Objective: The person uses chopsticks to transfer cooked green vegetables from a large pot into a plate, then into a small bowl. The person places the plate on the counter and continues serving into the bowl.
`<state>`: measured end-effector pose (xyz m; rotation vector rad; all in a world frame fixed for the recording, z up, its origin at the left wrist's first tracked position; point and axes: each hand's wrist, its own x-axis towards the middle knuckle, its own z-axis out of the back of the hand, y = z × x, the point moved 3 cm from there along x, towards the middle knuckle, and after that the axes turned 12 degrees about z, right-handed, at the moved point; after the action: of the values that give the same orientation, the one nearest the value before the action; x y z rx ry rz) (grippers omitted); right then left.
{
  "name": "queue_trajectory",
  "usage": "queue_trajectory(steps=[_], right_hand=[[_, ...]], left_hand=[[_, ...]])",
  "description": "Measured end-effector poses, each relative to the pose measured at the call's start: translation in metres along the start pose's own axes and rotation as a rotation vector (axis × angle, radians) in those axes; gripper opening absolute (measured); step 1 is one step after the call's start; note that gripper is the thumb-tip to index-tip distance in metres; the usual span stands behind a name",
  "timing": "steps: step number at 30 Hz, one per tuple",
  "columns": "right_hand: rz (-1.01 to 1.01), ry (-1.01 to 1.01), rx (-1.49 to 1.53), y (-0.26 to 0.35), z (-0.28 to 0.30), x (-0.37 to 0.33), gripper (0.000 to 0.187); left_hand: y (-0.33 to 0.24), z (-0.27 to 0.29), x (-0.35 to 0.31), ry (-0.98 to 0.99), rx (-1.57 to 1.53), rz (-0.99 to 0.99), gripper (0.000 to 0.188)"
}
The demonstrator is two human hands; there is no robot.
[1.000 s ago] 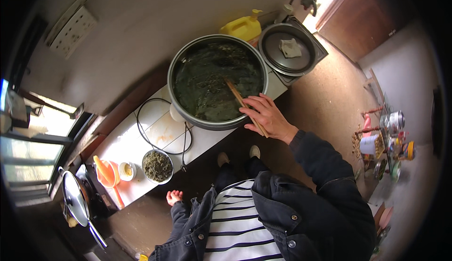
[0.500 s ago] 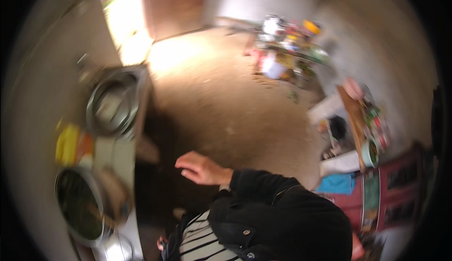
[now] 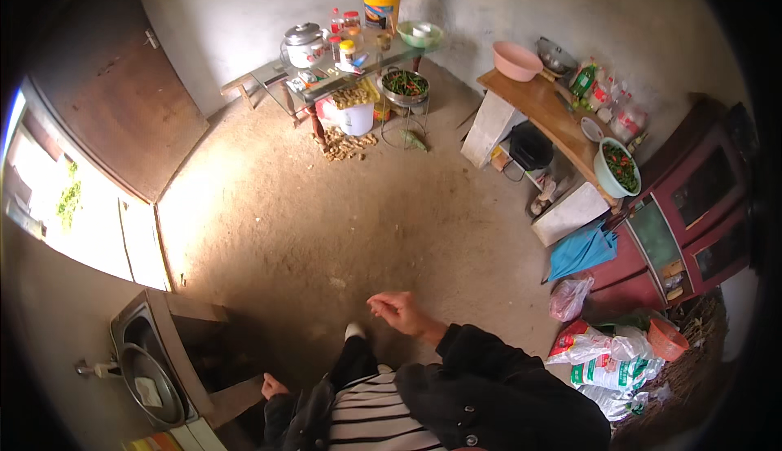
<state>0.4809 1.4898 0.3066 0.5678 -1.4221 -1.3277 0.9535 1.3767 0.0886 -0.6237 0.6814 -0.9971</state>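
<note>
My right hand (image 3: 397, 311) hangs in the air above the dirt floor, in front of my striped shirt. Its fingers are loosely bent and nothing shows in them. Lower and further left, my left hand (image 3: 274, 386) hangs beside the wooden sink stand (image 3: 236, 402), its fingers slightly curled with no object visible. Neither hand appears to touch anything. In the stand is a steel sink (image 3: 129, 329), holding a metal basin (image 3: 167, 406) with a pale block-like item (image 3: 148, 391) inside. One of my shoes (image 3: 354, 331) shows below my right hand.
Ahead stands a glass table (image 3: 273, 85) with a lidded pot (image 3: 304, 44) and jars. Peppers fill a bowl (image 3: 405, 85) beside it. A wooden bench (image 3: 554, 125) along the right wall holds basins. A red cabinet (image 3: 623, 276) and plastic bags (image 3: 611, 361) stand nearer. An open door (image 3: 114, 68) is at left.
My view has turned right and shifted forward; the glass table and bench look more central, the sink lower left. The large pot at left has left the view. More of my left hand shows.
</note>
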Motion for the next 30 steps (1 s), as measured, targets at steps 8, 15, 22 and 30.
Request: queue_trajectory(steps=[8,15,22,30], right_hand=[[-0.261,-0.093,0.004,-0.111,0.159,0.123,0.021],[-0.317,-0.333,-0.176,-0.146,0.323,0.234,0.019],[-0.472,-0.483,-0.163,-0.245,0.472,0.308,0.024],[-0.500,-0.523,-0.136,-0.336,0.658,0.440,0.023]], left_hand=[[-0.150,-0.235,0.133,0.179,-0.346,0.186,0.034],[-0.454,-0.542,0.121,0.711,-0.023,0.177,0.023],[-0.735,-0.814,0.010,1.105,-0.038,-0.054,0.031],[-0.940,-1.034,-0.043,1.083,0.044,-0.309,0.031]])
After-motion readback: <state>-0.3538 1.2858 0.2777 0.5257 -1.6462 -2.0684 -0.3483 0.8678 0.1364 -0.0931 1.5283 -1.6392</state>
